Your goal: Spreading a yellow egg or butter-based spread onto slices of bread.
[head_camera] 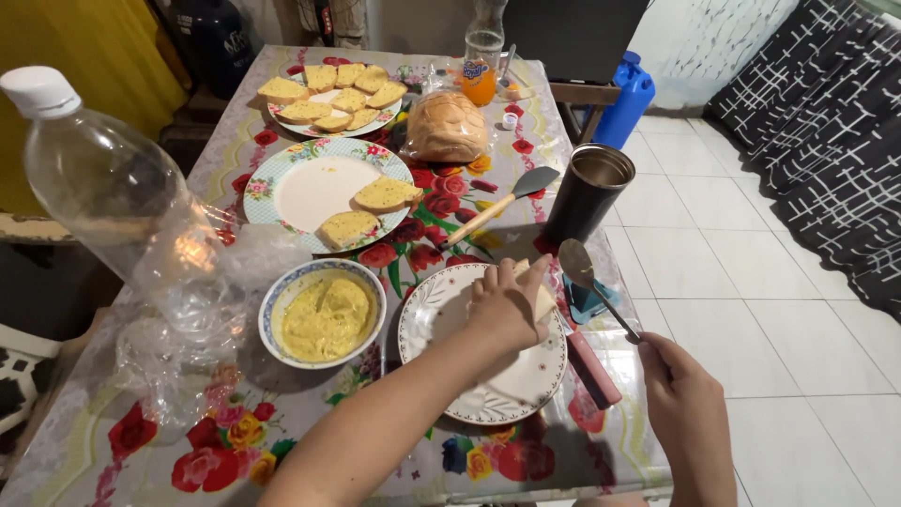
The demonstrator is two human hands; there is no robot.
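The left hand [507, 305] covers most of the pale slice of bread [542, 300], so only its light edge shows. The slice is held over the white round plate with a dotted rim [488, 399], near the right edge of the flowered tabletop [282, 441]; the grip of this hand is closed around it. The right hand [685, 413], past that edge, pinches the handle of a metal spoon [587, 282], whose bowl points up just beside the bread.

A clear plastic bag of bread rolls [447, 125] sits mid-table. Behind it stands a bottle of orange drink [480, 68] bearing a small blue-and-white label [477, 69].
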